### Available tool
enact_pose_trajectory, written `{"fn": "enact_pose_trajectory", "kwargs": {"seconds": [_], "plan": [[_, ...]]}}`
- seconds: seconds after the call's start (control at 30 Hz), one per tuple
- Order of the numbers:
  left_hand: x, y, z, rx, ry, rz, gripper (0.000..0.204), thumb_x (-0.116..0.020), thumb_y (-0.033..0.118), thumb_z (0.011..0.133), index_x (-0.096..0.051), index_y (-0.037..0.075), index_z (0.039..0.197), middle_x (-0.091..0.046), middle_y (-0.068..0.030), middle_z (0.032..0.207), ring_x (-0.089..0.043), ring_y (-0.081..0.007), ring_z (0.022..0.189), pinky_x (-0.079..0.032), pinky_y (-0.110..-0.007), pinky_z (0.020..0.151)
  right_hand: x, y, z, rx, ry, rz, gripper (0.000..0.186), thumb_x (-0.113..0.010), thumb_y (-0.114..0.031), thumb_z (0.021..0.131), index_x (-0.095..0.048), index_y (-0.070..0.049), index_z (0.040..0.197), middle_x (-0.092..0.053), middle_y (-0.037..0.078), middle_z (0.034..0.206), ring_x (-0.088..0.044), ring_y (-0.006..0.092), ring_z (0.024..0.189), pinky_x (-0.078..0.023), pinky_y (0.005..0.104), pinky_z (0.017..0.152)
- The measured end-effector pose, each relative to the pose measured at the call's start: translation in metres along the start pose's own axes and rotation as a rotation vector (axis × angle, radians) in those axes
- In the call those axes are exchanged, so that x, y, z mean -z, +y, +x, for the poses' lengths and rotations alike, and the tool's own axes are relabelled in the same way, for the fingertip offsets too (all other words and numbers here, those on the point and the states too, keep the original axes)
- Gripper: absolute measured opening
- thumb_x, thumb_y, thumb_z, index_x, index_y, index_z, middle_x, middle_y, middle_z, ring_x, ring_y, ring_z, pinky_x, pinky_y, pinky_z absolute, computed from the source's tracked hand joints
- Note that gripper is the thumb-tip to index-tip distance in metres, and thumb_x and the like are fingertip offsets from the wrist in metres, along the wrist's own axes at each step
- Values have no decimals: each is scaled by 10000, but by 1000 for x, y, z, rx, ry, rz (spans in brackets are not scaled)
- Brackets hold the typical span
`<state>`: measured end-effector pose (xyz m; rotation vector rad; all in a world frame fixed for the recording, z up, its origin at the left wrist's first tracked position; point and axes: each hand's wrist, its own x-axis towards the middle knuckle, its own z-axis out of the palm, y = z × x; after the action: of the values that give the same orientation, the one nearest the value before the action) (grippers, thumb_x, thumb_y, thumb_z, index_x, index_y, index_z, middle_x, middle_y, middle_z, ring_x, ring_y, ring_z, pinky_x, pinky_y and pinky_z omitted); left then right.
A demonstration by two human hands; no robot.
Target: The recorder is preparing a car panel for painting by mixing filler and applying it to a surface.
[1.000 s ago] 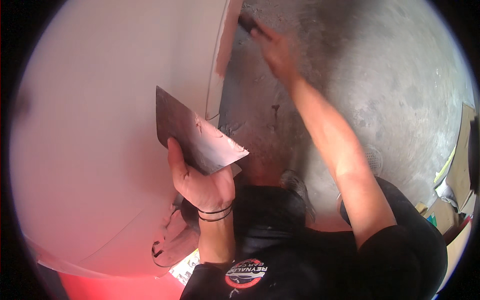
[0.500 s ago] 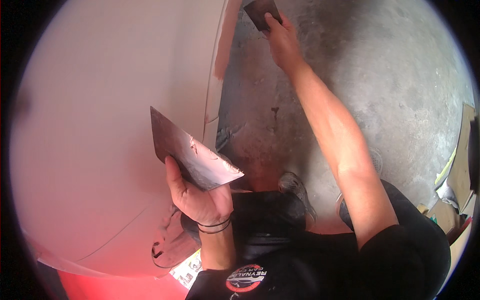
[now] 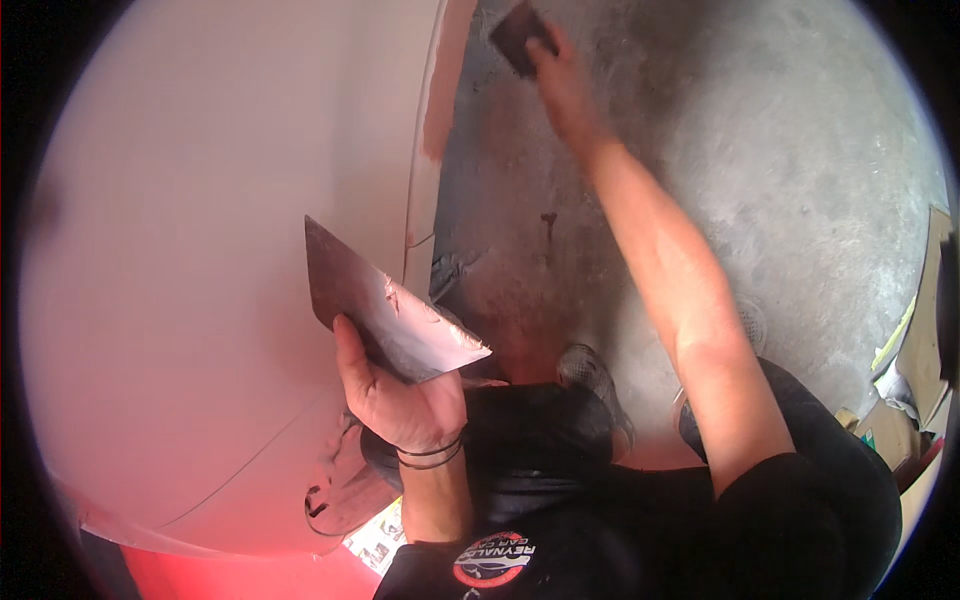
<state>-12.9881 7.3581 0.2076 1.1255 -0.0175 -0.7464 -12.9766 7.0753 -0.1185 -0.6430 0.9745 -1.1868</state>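
Observation:
In my left hand [image 3: 400,400] lies a thin, flat metal plate [image 3: 370,300], tilted, its thumb over the near edge and the other fingers hidden beneath. Pale pink filler [image 3: 440,335] coats the right part of the plate, with a ragged ridge along one edge. At the top, my right hand [image 3: 565,80], slightly blurred, pinches a dark, square, flat filler spreader [image 3: 522,40]. Its arm reaches far out, right of a large pale car body panel [image 3: 230,220]. A strip of pink-brown filler [image 3: 448,90] runs along that panel's far right edge, left of the spreader.
Grey, stained concrete floor [image 3: 820,180] spreads to the right of the panel. My shoe [image 3: 590,375] shows beside my dark-clad legs. Cardboard pieces [image 3: 920,340] lean at the far right. A red surface [image 3: 240,575] and printed paper [image 3: 378,535] lie at the lower left.
My right hand has shifted slightly down with the spreader, which has tilted a little. My left hand and the plate have barely moved.

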Motion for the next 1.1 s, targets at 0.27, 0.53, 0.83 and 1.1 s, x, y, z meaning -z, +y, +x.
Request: {"fn": "enact_pose_trajectory", "kwargs": {"seconds": [0.27, 0.53, 0.83, 1.1], "plan": [[15, 23, 1, -27, -35, -10, 447, -541, 341, 1226, -642, 58, 1556, -769, -160, 1408, -769, -301, 1136, -681, -489, 906, -42, -75, 41, 126, -116, 174, 503, -653, -244, 1184, -627, 12, 1617, -745, 151, 1500, -657, 289, 1438, -482, 430, 1239], [4, 13, 9, -34, 25, -10, 445, -538, 342, 1225, -640, 64, 1557, -770, -154, 1389, -768, -292, 1133, -680, -496, 881, 14, 55, -130, 67, -581, -330, 457, -588, -142, 1122, -737, -123, 1553, -778, 136, 1509, -725, 315, 1377, -538, 448, 1195], [15, 31, 1, -60, -46, -3, 471, -529, 355, 1230, -612, 44, 1574, -748, -181, 1390, -723, -295, 1088, -655, -469, 873, -8, -46, -30, -226, -122, 487, 549, -715, -250, 1168, -612, -67, 1675, -699, 82, 1572, -614, 248, 1475, -464, 398, 1266], [13, 18, 8, -19, 15, -145, 468, -531, 346, 1230, -611, 45, 1580, -748, -176, 1404, -703, -301, 1051, -627, -471, 817, 1, -8, -86, -90, -269, 121, 524, -717, -251, 1170, -639, -68, 1655, -710, 90, 1567, -612, 226, 1475, -455, 393, 1276]]}}
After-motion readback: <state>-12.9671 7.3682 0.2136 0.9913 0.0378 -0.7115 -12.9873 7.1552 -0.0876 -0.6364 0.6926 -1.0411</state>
